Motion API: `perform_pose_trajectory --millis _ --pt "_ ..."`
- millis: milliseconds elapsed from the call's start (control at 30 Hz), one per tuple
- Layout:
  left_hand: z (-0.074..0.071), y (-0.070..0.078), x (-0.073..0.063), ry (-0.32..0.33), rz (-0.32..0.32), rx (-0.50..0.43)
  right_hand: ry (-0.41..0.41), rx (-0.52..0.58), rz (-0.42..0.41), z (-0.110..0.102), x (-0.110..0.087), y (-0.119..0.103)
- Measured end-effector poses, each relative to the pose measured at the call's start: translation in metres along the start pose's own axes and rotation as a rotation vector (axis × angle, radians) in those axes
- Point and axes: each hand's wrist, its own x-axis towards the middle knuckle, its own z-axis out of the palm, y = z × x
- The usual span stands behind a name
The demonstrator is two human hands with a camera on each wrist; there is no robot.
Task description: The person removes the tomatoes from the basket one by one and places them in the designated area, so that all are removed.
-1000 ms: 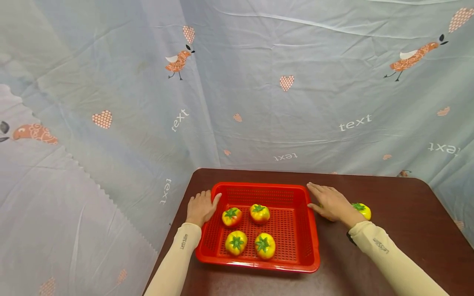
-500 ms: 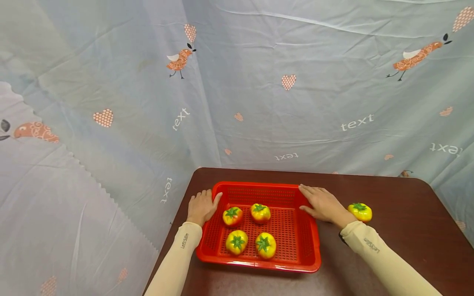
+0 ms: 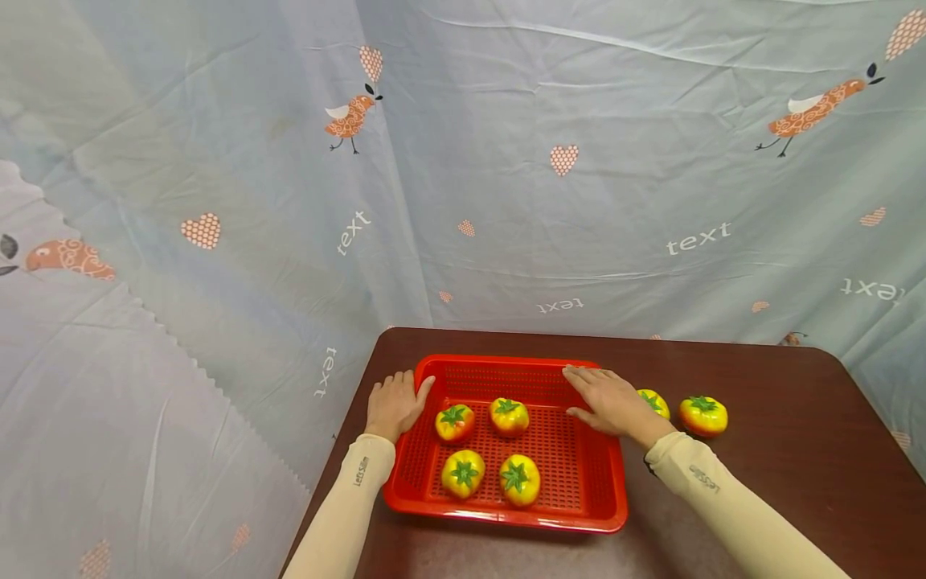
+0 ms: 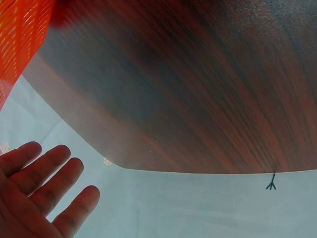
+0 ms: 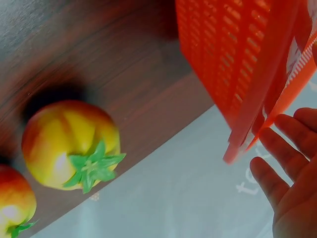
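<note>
A red plastic basket (image 3: 499,519) with perforated walls holds several yellow-red tomatoes (image 3: 519,480) with green star-shaped tops. My left hand (image 3: 391,406) is at the basket's left rim, its thumb stretched toward the inside; in the left wrist view its fingers (image 4: 54,191) are spread and bare. Over the right rim hovers my right hand (image 3: 611,402), fingers extended, holding nothing. Its fingers (image 5: 282,148) appear beside the basket wall in the right wrist view. Two more tomatoes lie right of the basket: a nearer one (image 5: 72,144), partly hidden behind the right hand in the head view, and a farther one (image 3: 703,416).
All of this stands on a dark brown wooden table (image 3: 788,450) with rounded far corners. Pale blue-grey cloth (image 3: 506,201) printed with birds and hearts hangs behind the table and along its left side.
My right hand has moved left, from above the nearer loose tomato to over the basket's right rim, uncovering part of that tomato and all of the farther one. The left hand stays put.
</note>
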Motion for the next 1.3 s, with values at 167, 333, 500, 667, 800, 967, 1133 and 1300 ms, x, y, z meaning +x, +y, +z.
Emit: perform_pose_trajectory --millis 167,333,500,667,800,967,1133,1300 --pt "0.001 -0.001 0.0 0.0 0.0 0.0 -0.019 -0.023 -0.015 0.002 0.005 -0.007" --pt "0.002 -0.001 0.001 0.017 0.008 0.004 -0.011 -0.015 -0.05 0.004 0.009 -0.015" --pt "0.001 0.001 0.001 0.011 0.011 0.007 -0.021 0.008 -0.057 0.005 0.012 -0.021" --pt "-0.001 0.002 0.001 0.022 0.016 0.006 -0.044 0.009 -0.052 0.006 0.015 -0.024" --pt "-0.002 0.002 0.002 0.021 0.018 0.01 -0.054 -0.007 -0.057 0.007 0.017 -0.026" --pt "-0.003 0.002 0.002 0.02 0.02 0.017 -0.051 -0.01 -0.07 0.005 0.019 -0.028" --pt "-0.003 0.001 0.001 0.022 0.014 0.009 -0.061 -0.015 -0.085 0.002 0.023 -0.033" --pt "0.0 0.001 -0.001 0.027 0.007 0.01 -0.084 -0.021 -0.11 0.001 0.03 -0.042"
